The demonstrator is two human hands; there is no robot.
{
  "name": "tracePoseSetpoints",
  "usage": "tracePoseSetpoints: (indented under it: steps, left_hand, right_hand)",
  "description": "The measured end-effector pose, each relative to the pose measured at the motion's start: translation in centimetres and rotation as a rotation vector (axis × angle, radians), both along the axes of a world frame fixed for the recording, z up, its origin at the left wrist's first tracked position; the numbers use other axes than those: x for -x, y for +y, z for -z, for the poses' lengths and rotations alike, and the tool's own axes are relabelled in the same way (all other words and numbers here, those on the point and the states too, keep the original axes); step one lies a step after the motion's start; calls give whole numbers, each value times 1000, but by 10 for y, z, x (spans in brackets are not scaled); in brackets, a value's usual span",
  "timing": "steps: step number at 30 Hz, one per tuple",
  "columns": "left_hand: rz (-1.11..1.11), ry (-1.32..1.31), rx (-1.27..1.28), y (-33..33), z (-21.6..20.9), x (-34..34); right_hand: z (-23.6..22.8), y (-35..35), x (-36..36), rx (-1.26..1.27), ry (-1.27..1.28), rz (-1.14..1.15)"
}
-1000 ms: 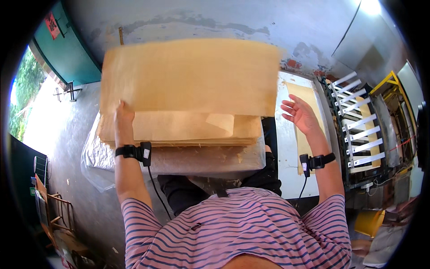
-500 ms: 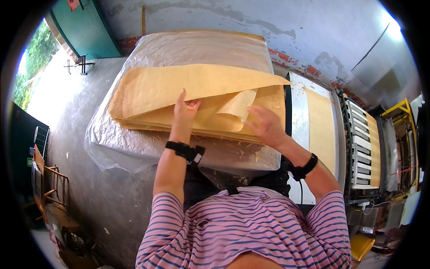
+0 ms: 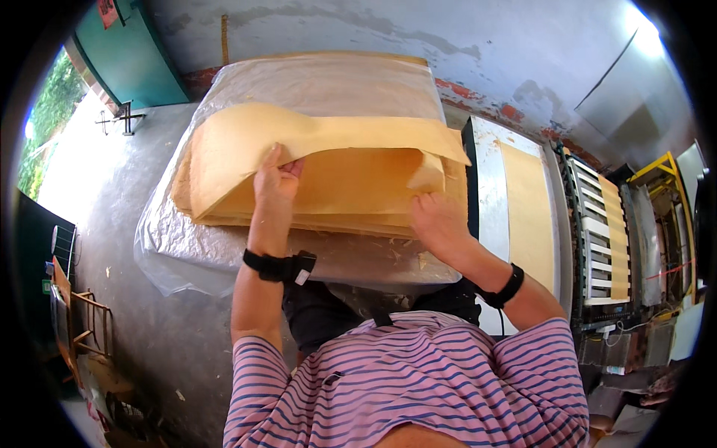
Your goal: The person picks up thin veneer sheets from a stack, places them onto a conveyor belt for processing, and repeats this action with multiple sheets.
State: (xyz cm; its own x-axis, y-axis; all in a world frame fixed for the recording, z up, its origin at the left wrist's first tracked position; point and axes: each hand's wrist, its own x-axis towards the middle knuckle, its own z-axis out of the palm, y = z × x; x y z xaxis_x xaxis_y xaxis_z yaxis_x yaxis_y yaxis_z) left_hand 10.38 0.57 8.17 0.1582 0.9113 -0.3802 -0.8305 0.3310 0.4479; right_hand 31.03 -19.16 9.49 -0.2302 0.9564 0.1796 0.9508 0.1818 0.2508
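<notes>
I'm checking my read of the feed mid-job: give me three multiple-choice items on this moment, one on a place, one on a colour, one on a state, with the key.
1. Where does the stack of veneer sheets lie?
A. on a clear plastic sheet
B. on the bare floor
C. on the white roller rack

2. What colour are the bands on both wrists?
A. white
B. black
C. yellow

3. How is the top veneer sheet?
A. lying flat
B. rolled into a tube
C. lifted and curved at its near edge

Key:
1 A, the crinkled plastic sheet shows under and around the stack.
2 B, a black band sits on each wrist, behind the left hand and the right hand.
3 C, the left hand's fingers grip the raised edge, and the sheet arches above the stack.
</notes>
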Motion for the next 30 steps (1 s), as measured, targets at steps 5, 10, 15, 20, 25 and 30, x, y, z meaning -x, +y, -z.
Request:
tracePoseSetpoints:
  steps: [5, 10, 15, 20, 25, 30]
  left_hand:
    - [-25, -30, -35, -11, 18, 29]
    - [40, 33, 79, -16, 54, 47]
    - [-9, 12, -20, -12, 26, 42]
    - [6, 15, -110, 2, 8, 41]
    - [41, 60, -232, 29, -8, 55]
    - [-63, 175, -319, 59, -40, 83]
  right_hand:
    - [11, -35, -34, -43, 364, 263]
    - [19, -27, -80, 45, 1111, 648]
    - [11, 23, -106, -60, 1896, 735]
    - [5, 71, -114, 20, 2214, 824]
    - [-22, 107, -102, 68, 2308, 742]
    - [-42, 137, -85, 134, 2337, 570]
